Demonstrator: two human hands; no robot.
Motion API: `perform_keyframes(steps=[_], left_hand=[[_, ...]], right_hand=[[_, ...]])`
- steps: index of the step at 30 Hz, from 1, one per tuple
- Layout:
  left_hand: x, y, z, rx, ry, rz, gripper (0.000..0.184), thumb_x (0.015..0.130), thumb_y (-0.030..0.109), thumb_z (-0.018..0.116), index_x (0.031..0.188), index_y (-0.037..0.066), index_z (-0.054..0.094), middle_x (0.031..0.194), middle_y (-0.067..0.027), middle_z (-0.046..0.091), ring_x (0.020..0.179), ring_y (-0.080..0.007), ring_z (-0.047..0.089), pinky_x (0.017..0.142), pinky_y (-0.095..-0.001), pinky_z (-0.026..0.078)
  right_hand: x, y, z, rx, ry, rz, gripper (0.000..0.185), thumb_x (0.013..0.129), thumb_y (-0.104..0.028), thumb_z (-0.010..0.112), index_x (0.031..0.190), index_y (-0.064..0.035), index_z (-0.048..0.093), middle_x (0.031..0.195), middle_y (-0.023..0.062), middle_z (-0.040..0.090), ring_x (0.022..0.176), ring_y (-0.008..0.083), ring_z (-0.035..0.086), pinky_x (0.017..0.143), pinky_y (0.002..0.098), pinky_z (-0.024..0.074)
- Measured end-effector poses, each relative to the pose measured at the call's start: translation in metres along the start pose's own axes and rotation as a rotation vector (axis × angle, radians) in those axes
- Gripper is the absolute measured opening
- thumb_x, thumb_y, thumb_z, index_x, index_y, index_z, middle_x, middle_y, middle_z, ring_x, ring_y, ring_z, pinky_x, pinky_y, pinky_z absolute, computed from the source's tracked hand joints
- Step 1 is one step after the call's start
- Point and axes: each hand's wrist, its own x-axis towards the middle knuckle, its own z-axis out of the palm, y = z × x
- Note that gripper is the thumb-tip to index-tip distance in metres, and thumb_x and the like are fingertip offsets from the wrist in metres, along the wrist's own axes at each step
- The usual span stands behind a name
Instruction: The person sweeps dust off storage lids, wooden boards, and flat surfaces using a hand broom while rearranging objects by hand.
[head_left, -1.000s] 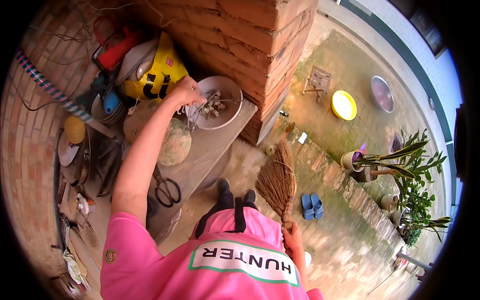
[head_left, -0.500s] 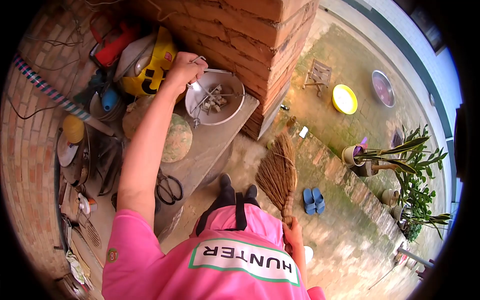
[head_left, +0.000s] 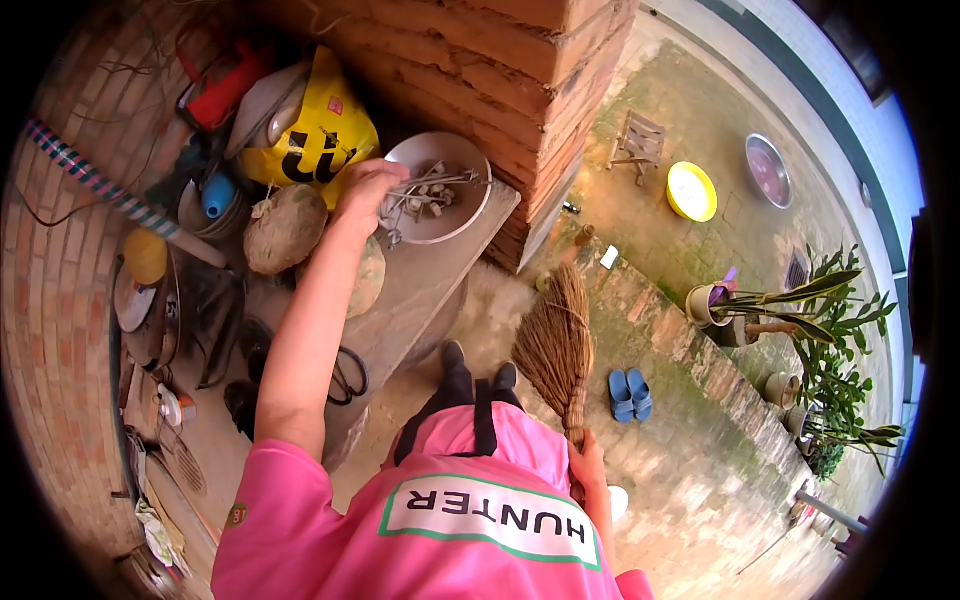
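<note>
While the right hand (head_left: 588,465) gripped the broom (head_left: 560,345), the left hand (head_left: 365,190) sat at the rim of the bowl (head_left: 465,210) on the bench (head_left: 425,275), fingers bent; couldn't tell if pinching the metal rods (head_left: 410,203) inside. Likely rod-handling step; next move called for firm grip, rim clearance.

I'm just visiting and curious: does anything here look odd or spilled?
Mildly odd: thin metal rods cross the metal bowl, one end jutting over its rim near the left hand, as if too long for it. I see no obvious spill.
</note>
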Motion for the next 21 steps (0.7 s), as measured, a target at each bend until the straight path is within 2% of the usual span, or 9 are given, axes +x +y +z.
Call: perform_keyframes(steps=[2, 8, 11, 14, 16, 17, 19, 20, 21], left_hand=[[0.006, -0.006, 0.0, 0.038, 0.042, 0.077, 0.017, 0.074, -0.003, 0.06, 0.088, -0.003, 0.069, 0.093, -0.0091, 0.068, 0.084, -0.0164, 0.062, 0.076, -0.0255, 0.049], [0.002, 0.001, -0.014, -0.193, 0.0, 0.053, 0.035, 0.076, -0.008, 0.055, 0.109, -0.005, 0.065, 0.107, -0.0113, 0.066, 0.104, -0.0183, 0.059, 0.088, -0.0291, 0.046], [0.001, -0.007, -0.018, -0.272, 0.096, 0.106, 0.034, 0.075, -0.008, 0.057, 0.109, -0.009, 0.063, 0.105, -0.0156, 0.067, 0.1, -0.0208, 0.062, 0.086, -0.0261, 0.047], [-0.027, 0.012, -0.01, 0.068, 0.322, 0.282, 0.034, 0.08, -0.006, 0.056, 0.113, -0.007, 0.062, 0.107, -0.0155, 0.067, 0.102, -0.0204, 0.062, 0.087, -0.0265, 0.047], [-0.063, 0.03, -0.009, 0.171, 0.234, 0.314, 0.031, 0.085, -0.002, 0.058, 0.115, -0.003, 0.063, 0.111, -0.012, 0.067, 0.105, -0.0189, 0.061, 0.09, -0.0278, 0.047], [-0.084, 0.036, -0.012, 0.226, 0.216, 0.327, 0.03, 0.087, 0.0, 0.058, 0.116, -0.001, 0.063, 0.114, -0.0103, 0.066, 0.106, -0.0182, 0.061, 0.092, -0.0285, 0.046], [-0.127, 0.037, -0.021, 0.381, 0.158, 0.375, 0.023, 0.09, 0.005, 0.058, 0.112, 0.002, 0.066, 0.106, -0.0059, 0.069, 0.096, -0.0154, 0.064, 0.085, -0.0277, 0.049], [-0.154, 0.04, -0.018, 0.281, 0.145, 0.355, 0.018, 0.091, 0.008, 0.058, 0.106, 0.003, 0.068, 0.098, -0.0037, 0.071, 0.087, -0.0138, 0.065, 0.079, -0.0286, 0.051], [-0.173, 0.022, -0.017, 0.234, 0.174, 0.435, 0.016, 0.091, 0.008, 0.057, 0.102, 0.002, 0.068, 0.094, -0.0046, 0.07, 0.083, -0.0136, 0.064, 0.076, -0.0277, 0.051]], right_hand=[[0.003, 0.003, 0.001, -0.023, 0.025, -0.028, 0.041, 0.083, -0.027, 0.068, 0.114, -0.004, 0.055, 0.087, 0.0271, 0.066, 0.083, 0.0433, 0.064, 0.071, 0.0474, 0.0499], [0.003, -0.004, -0.004, -0.027, 0.03, -0.05, 0.041, 0.083, -0.026, 0.068, 0.117, -0.0055, 0.056, 0.088, 0.0253, 0.067, 0.084, 0.0411, 0.066, 0.072, 0.0453, 0.0507], [0.0, -0.006, -0.004, -0.012, -0.002, -0.039, 0.042, 0.083, -0.026, 0.068, 0.117, -0.006, 0.055, 0.088, 0.0257, 0.066, 0.085, 0.0431, 0.065, 0.073, 0.0473, 0.0504], [0.001, -0.006, -0.003, -0.042, -0.024, -0.047, 0.04, 0.083, -0.028, 0.067, 0.114, -0.0058, 0.054, 0.087, 0.0255, 0.066, 0.081, 0.043, 0.065, 0.069, 0.0474, 0.0506], [0.007, -0.004, 0.0, -0.119, -0.049, -0.048, 0.041, 0.083, -0.03, 0.069, 0.11, -0.0031, 0.054, 0.083, 0.0243, 0.067, 0.076, 0.0397, 0.066, 0.065, 0.046, 0.0511], [0.002, -0.035, -0.011, -0.031, -0.151, 0.063, 0.042, 0.082, -0.03, 0.071, 0.107, -0.0016, 0.053, 0.081, 0.0231, 0.066, 0.075, 0.0375, 0.067, 0.065, 0.0448, 0.0515], [0.029, 0.018, 0.003, -0.13, -0.193, -0.061, 0.052, 0.079, -0.032, 0.075, 0.114, -0.002, 0.052, 0.082, 0.0215, 0.066, 0.075, 0.0352, 0.067, 0.066, 0.0433, 0.0522], [0.045, 0.037, 0.006, -0.137, -0.263, -0.041, 0.055, 0.078, -0.032, 0.075, 0.118, -0.0028, 0.051, 0.084, 0.0217, 0.067, 0.077, 0.0348, 0.067, 0.067, 0.0433, 0.0524], [0.058, 0.051, 0.007, -0.127, -0.319, -0.029, 0.054, 0.077, -0.03, 0.074, 0.115, -0.0018, 0.05, 0.085, 0.0229, 0.067, 0.08, 0.0357, 0.067, 0.068, 0.0431, 0.0523]])
